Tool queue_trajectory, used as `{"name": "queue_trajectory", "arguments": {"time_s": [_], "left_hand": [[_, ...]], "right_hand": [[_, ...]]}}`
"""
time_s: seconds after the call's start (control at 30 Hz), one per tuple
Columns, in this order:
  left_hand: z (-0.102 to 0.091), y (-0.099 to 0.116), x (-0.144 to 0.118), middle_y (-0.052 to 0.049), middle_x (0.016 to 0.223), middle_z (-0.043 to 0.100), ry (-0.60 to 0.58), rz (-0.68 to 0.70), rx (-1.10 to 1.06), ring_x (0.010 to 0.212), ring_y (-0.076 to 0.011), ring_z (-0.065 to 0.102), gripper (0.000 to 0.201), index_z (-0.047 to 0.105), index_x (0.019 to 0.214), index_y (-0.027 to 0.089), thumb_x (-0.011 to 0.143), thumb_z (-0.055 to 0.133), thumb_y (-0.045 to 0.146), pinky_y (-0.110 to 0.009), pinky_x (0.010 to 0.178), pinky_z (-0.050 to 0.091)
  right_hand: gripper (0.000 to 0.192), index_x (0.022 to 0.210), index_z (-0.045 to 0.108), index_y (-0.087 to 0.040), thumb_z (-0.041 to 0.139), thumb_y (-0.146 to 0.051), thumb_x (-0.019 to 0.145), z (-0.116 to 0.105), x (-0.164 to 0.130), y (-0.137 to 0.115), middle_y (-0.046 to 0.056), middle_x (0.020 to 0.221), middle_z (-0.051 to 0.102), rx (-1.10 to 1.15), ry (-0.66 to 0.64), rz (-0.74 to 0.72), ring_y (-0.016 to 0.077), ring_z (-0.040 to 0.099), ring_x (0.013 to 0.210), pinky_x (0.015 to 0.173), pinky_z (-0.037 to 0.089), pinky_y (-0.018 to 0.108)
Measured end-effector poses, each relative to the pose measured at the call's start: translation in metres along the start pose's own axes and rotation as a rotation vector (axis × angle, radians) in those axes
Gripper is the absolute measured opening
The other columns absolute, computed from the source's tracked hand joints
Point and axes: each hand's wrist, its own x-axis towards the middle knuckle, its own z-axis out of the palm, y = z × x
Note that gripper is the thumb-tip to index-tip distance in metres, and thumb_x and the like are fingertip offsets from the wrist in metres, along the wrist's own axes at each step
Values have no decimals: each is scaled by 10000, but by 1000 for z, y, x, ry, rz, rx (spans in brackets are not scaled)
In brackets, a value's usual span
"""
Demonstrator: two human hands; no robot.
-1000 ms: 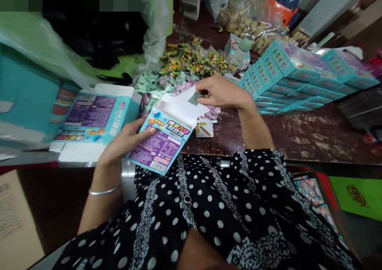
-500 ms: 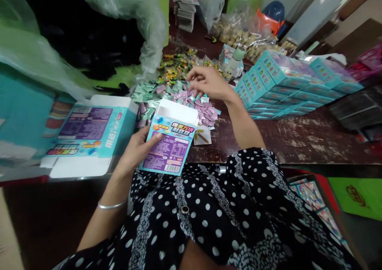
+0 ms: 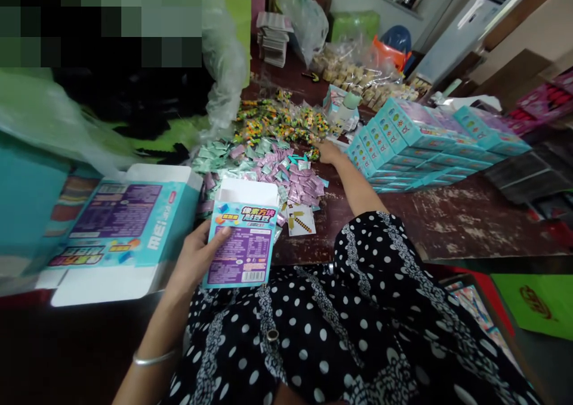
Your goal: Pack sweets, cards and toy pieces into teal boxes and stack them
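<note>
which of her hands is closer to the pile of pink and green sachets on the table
The right hand. It reaches out to the far right edge of the sachet pile, touching or nearly so. The left hand is back at the table's near edge, holding the small open box.

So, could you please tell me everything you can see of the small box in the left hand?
The small box looks like thin printed card: teal edges, a purple panel of fine print with a barcode at the bottom, and a colourful title strip above. Its white top flap stands open. It is upright, tilted slightly, over the table edge. The left hand holds its lower left side, thumb on the front.
</note>
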Motion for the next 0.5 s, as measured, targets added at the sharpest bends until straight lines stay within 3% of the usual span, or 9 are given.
{"name": "queue_trajectory", "arguments": {"time_s": [0.07,0.13,0.23,0.3,0.4,0.5], "left_hand": [[1,0,3,-153,1184,868,-7,-6,4,1076,-392,819,875,823,1280,168,747,923,855,-465,903,691],[3,0,5,-155,1182,868,-19,-14,8,1085,-390,821,861,820,1273,163,762,917,850,-464,910,693],[6,0,7,-154,1189,870,-26,-18,6,1104,-395,823,863,817,1288,166,770,913,849,-474,921,700],[6,-2,8,-158,1235,865,-21,-19,15,1129,-401,819,853,818,1295,175,778,908,848,-486,942,699],[5,-4,9,-165,1287,855,-25,-20,44,1158,-408,809,832,822,1293,183,795,898,846,-490,965,688],[5,-3,10,-167,1283,855,-48,-22,42,1148,-408,811,843,811,1317,179,800,900,839,-487,958,684]], "right_hand": [[796,1752,528,-230,676,-104,980,2,2,1,247,1764,470,-13,-16,-24,403,517,1589,1250,527,494],[587,1634,647,-158,597,-157,1050,2,2,-2,258,1776,447,5,37,-22,401,481,1598,1270,495,494],[497,1543,683,-60,523,-239,1107,-3,-3,-12,301,1683,534,31,153,-9,410,502,1537,1252,490,487],[497,1545,678,-60,499,-231,1113,-7,-4,-21,285,1618,607,42,189,-35,397,531,1505,1252,481,478],[461,1472,745,-96,467,-188,1115,-11,-1,-37,226,1525,714,51,91,-180,350,623,1433,1242,486,444],[416,1403,786,-52,575,-174,1066,-10,6,-56,255,1495,742,20,-38,-259,351,685,1379,1194,526,420]]}}
